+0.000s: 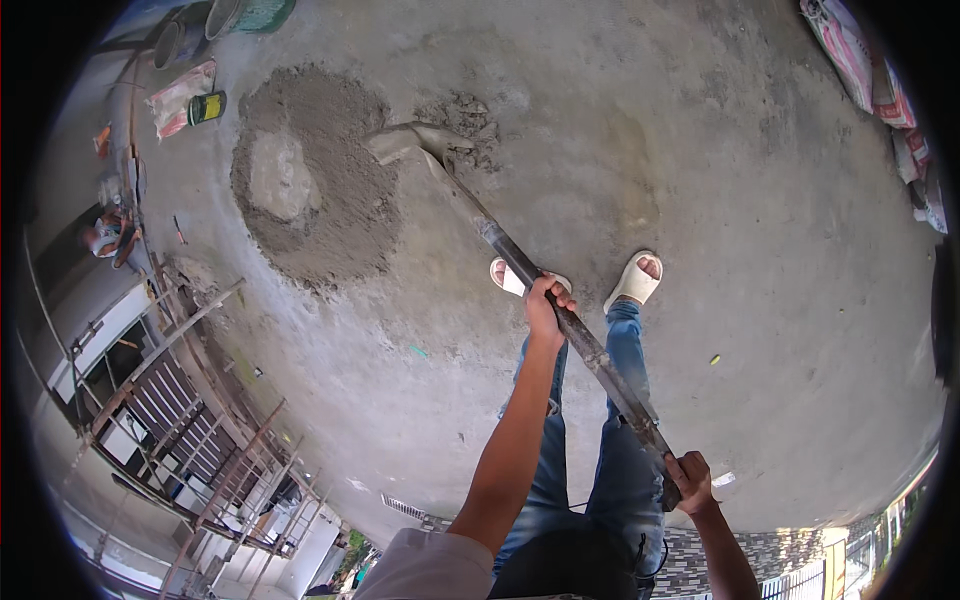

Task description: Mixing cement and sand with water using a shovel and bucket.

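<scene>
Two grips clamped on shovel (520, 262) handle — left hand (545, 305) midway, right hand (690, 480) at the end — blade on concrete floor (760, 220) beside mortar pile (315, 180), sandalled feet (632, 280) just behind.

open concrete floor (700, 180), sand heap (320, 190) left

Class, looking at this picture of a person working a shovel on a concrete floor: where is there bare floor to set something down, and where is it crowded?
Bare concrete lies right of the shovel, between the feet and the sacks, and lower left between the mortar pile and the metal frames. It is crowded at top left, by the buckets and small can.
</scene>
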The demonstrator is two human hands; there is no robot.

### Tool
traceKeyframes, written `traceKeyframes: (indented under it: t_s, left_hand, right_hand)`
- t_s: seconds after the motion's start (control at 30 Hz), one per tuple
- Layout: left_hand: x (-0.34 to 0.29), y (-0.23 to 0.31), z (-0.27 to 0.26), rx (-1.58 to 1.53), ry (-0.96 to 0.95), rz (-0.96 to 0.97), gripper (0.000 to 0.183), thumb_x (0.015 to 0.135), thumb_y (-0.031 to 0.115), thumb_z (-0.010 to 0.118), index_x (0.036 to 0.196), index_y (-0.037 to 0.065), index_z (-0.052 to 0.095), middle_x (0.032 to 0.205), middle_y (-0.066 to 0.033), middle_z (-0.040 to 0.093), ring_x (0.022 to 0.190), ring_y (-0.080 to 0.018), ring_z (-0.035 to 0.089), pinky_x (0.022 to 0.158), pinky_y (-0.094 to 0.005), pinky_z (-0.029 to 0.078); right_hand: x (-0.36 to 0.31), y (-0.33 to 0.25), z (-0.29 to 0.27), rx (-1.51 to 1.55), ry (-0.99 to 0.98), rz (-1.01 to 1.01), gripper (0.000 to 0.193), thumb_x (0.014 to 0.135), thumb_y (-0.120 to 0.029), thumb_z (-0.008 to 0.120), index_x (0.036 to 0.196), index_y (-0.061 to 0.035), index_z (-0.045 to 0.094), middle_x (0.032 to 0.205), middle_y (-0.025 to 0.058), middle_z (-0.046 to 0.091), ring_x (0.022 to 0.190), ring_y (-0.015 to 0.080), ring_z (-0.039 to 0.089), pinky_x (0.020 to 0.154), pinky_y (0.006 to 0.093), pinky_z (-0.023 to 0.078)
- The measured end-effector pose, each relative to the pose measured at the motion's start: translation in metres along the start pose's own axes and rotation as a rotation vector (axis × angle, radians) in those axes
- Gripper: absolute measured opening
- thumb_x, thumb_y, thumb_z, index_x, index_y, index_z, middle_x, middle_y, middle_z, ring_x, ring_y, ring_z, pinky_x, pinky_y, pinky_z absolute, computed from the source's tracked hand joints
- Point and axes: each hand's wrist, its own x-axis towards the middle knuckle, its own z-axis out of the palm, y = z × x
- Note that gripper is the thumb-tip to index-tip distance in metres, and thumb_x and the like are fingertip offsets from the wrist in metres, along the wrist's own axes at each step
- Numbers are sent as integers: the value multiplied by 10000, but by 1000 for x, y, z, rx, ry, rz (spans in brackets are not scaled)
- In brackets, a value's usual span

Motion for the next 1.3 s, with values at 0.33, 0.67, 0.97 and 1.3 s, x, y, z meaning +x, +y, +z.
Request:
traceKeyframes:
  t_s: [0.33, 0.67, 0.97, 1.3]
  left_hand:
    - [-13, 9, 2, -12, -2, 6, 80, 757, 109, 459, 791, 137, 392, 584, 15, 376, 455, -100, 384, 439, -265, 359]
    - [9, -1, 13, 50, 77, -79, 54, 763, 112, 460, 757, 138, 413, 593, 18, 383, 466, -87, 375, 432, -255, 347]
    - [49, 5, 9, 163, 77, -32, 75, 747, 130, 486, 721, 114, 418, 576, 8, 403, 461, -99, 387, 449, -270, 372]
    - [36, -8, 20, 160, 14, -29, 66, 758, 116, 476, 748, 104, 412, 586, -6, 401, 466, -107, 389, 457, -279, 373]
  right_hand:
    - [1, -1, -7, -17, 47, -43, 602, 591, -117, 599, 1172, -46, 458, 606, 52, 433, 494, 219, 422, 499, 345, 364]
    - [10, 12, 0, -93, 106, -67, 515, 639, -62, 582, 1140, -51, 464, 589, 59, 424, 479, 213, 415, 463, 343, 349]
    - [41, 4, 15, 46, 50, 98, 560, 632, -92, 592, 1168, -33, 444, 619, 74, 438, 503, 233, 418, 504, 365, 355]
    - [15, 4, 14, -21, 38, 28, 584, 652, -156, 581, 1198, -26, 418, 650, 81, 454, 517, 239, 430, 516, 370, 362]
